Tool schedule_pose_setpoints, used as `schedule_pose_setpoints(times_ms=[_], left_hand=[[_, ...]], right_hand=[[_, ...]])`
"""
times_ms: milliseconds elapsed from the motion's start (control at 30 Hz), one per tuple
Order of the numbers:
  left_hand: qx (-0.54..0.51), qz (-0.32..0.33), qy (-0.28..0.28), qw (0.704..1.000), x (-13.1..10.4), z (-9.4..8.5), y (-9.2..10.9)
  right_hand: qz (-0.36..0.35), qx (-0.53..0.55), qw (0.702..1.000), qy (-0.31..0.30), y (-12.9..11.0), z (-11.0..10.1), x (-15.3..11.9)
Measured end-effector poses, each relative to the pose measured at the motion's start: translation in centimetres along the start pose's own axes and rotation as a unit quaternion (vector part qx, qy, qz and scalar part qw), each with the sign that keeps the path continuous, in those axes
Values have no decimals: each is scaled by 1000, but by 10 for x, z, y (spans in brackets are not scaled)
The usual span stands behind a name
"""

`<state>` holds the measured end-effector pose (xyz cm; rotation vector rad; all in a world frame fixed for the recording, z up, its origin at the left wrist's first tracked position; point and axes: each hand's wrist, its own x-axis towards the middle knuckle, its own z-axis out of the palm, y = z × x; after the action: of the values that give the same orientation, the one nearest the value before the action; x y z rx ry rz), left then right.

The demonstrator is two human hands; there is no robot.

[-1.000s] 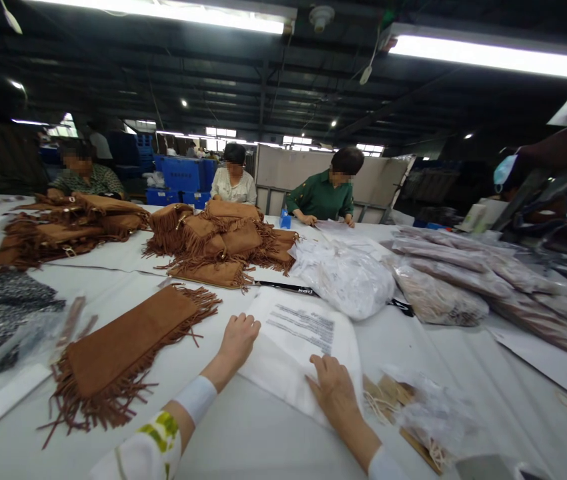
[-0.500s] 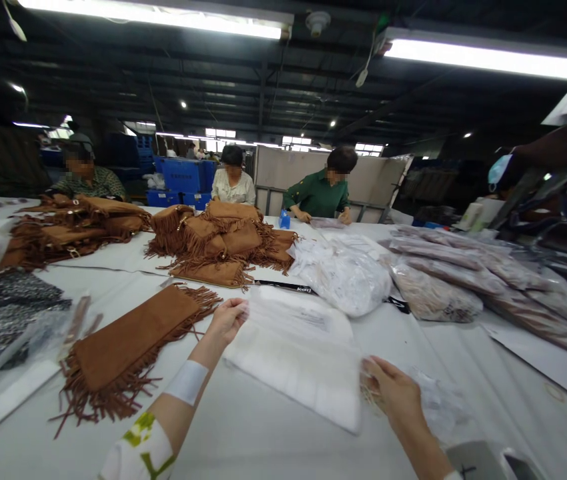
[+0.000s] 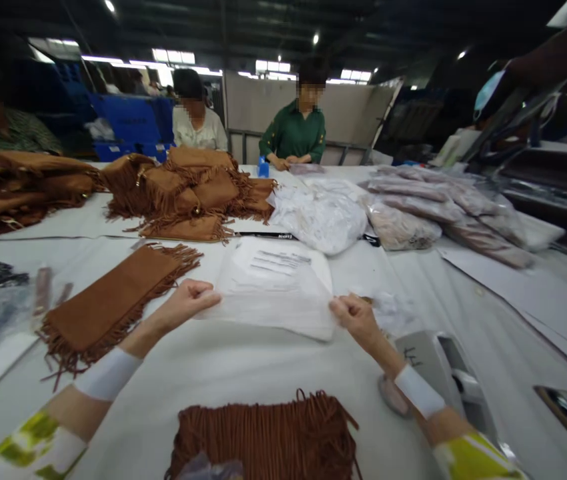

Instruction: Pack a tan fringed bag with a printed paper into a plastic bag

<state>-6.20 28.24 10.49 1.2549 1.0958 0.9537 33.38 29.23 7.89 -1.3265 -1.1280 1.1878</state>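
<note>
Head view. Your left hand [image 3: 193, 300] and right hand [image 3: 356, 317] are each clamped on a side of the white plastic bag [image 3: 273, 310], thumb against fingers. The bag spans the gap between them above the table [image 3: 223, 367], its near edge running crosswise. Toward you, below that gap, lies a brown fringed purse [image 3: 263, 437], its top edge also crosswise. The second purse [image 3: 113, 300] lies slantwise, nearer your left hand than your right.
</note>
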Motion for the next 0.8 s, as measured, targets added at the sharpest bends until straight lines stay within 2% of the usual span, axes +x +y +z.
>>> schedule_pose_setpoints(times_ms=[33,67,133,167,200,267,333,433,567,667,733,800], left_hand=[[115,35,-34,992,-10,-4,-2],[224,75,-79,968,-20,-8,-6],[415,158,-173,879,-41,-13,-17],[471,185,-206,837,-51,-15,-25],[511,202,-227,804,-60,-16,-34],[565,214,-238,761,-79,-16,-53],[595,209,-231,740,-96,-17,-72],[595,188,-211,752,-123,-16,-95],[540,151,-144,815,-154,-9,-114],[465,86,-109,874,-170,-3,-114],[391,11,-109,914,-176,-2,-106],[307,-61,-127,941,-178,-1,-97]], right_hand=[[-25,-87,995,-42,2,-6,-10],[-54,-178,978,-100,5,-11,-20],[-122,-343,904,-225,12,-20,-42],[-148,-400,863,-270,17,-23,-53],[-159,-431,838,-295,24,-25,-63],[-154,-452,821,-313,39,-27,-82],[-131,-442,830,-314,53,-27,-98],[-82,-391,861,-315,61,-26,-120],[-31,-346,889,-299,56,-20,-144],[3,-299,903,-309,48,-15,-156],[32,-269,908,-320,44,-13,-159],[49,-263,910,-317,43,-10,-159]])
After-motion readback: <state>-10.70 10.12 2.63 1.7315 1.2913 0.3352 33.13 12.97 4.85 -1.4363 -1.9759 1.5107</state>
